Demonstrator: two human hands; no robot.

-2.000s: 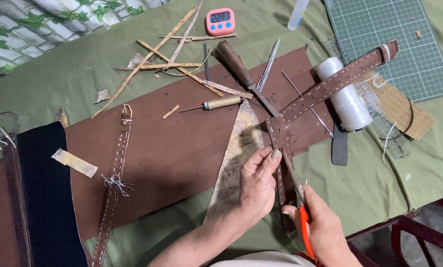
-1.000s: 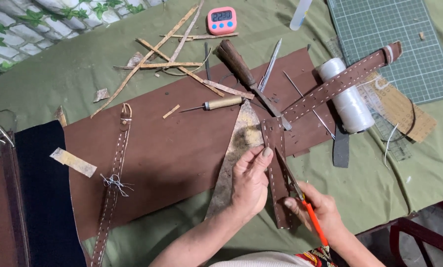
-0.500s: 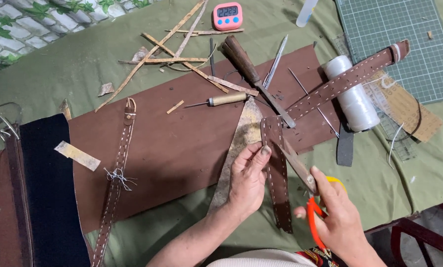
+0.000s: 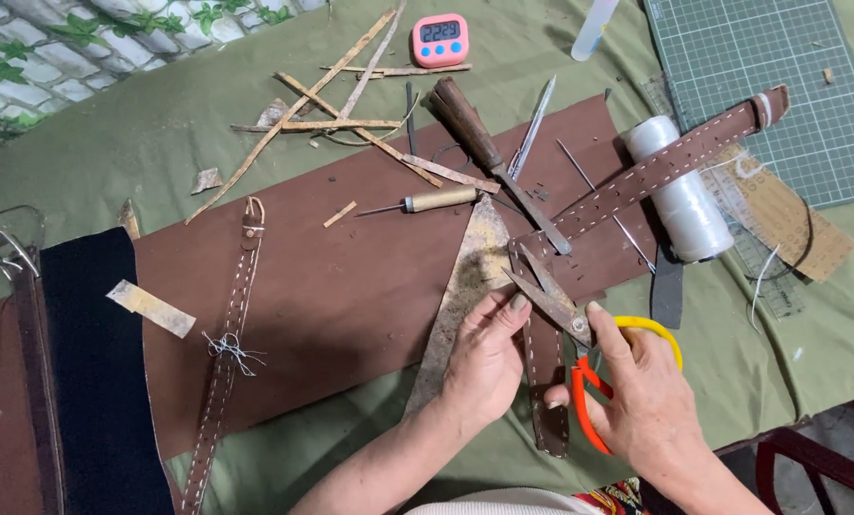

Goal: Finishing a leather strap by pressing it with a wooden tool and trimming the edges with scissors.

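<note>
We note the right hand (image 4: 651, 396) closed through the orange and yellow handles of one pair of steel-bladed scissors (image 4: 565, 319), forefinger laid along the pivot. The blades stand parted, tips pointing up and left at the bend of a long brown stitched leather strap (image 4: 656, 172). The left hand (image 4: 489, 358) pinches that strap just below the blades, fingertips on its edge and on the pale triangular leather offcut (image 4: 465, 286) beside it. The strap's short leg (image 4: 546, 391) runs down between the two hands; its long leg climbs right over one white spool of thread (image 4: 684, 200) toward one green gridded cutting mat (image 4: 780, 76).

All of this lies on one large brown leather sheet (image 4: 331, 286) spread over a green cloth-covered table (image 4: 141, 124). Tools on the sheet, counted: one wooden-handled awl (image 4: 432, 200), one dark-handled knife (image 4: 489, 157), one slim metal tool (image 4: 532, 114) beside it. A second stitched strap (image 4: 231, 334) lies at the left of the sheet, with a knot of loose thread on it. We count about six pale strips of leather trimmings (image 4: 341, 105) scattered above. One pink digital timer (image 4: 440, 40) sits at the top edge. At far left, one dark navy fabric panel (image 4: 93, 381) carries a small tan scrap (image 4: 150, 307).
</note>
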